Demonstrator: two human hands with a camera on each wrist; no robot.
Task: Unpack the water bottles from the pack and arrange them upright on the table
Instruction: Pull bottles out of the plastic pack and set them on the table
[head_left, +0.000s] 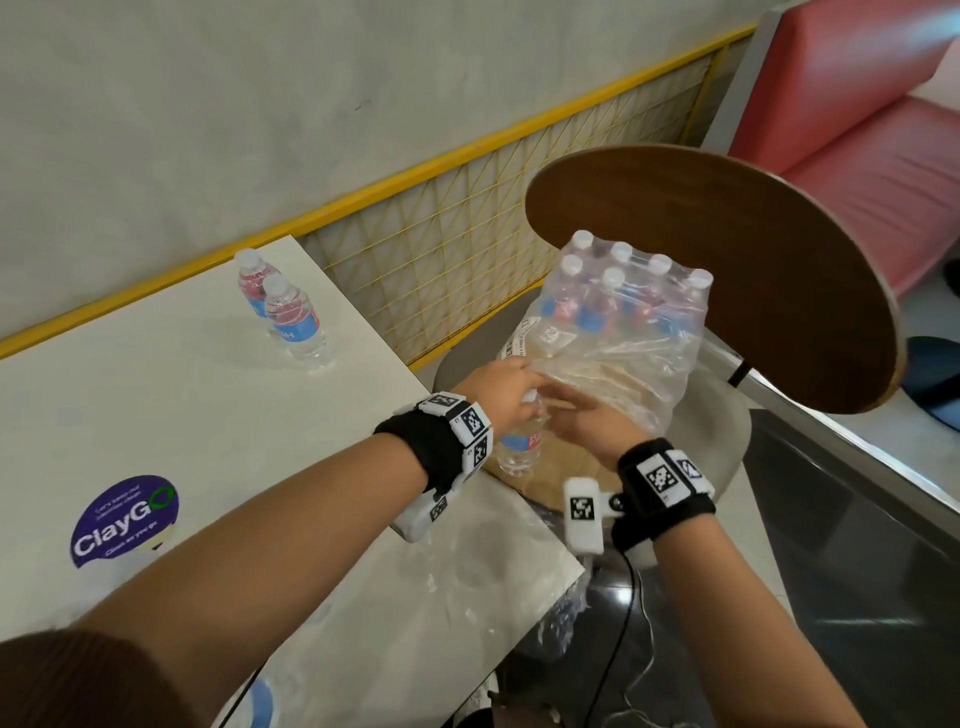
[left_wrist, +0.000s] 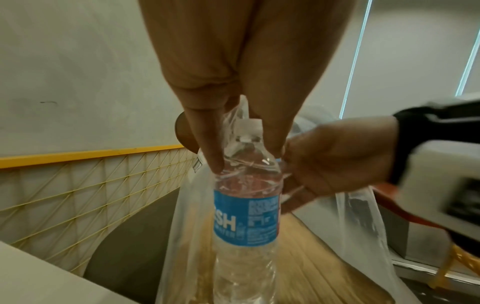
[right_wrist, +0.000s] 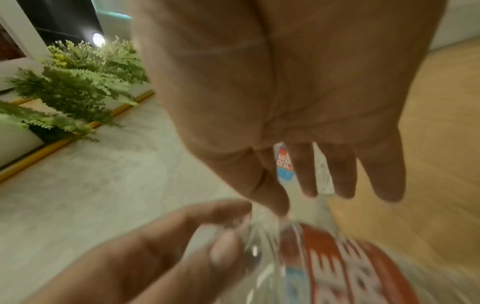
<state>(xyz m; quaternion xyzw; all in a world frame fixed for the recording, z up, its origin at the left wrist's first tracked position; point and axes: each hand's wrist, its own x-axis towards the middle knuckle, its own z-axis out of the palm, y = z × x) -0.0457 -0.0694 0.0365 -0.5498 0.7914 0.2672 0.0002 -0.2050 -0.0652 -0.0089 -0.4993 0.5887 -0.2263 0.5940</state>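
At centre frame the left hand (head_left: 506, 387) pinches a water bottle (left_wrist: 245, 207) by its neck, half out of the torn shrink-wrap pack (head_left: 618, 338) on the chair. The right hand (head_left: 584, 421), fingers relaxed, steadies the film. Film clinging at the cap could snag and tip the pack. Two bottles (head_left: 291, 312) stand upper left on the surface (head_left: 156, 395).

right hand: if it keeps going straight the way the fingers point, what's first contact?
Probably the bottle that the left hand holds by the neck; the right hand points at it, loose wrap alongside. Depth unclear.
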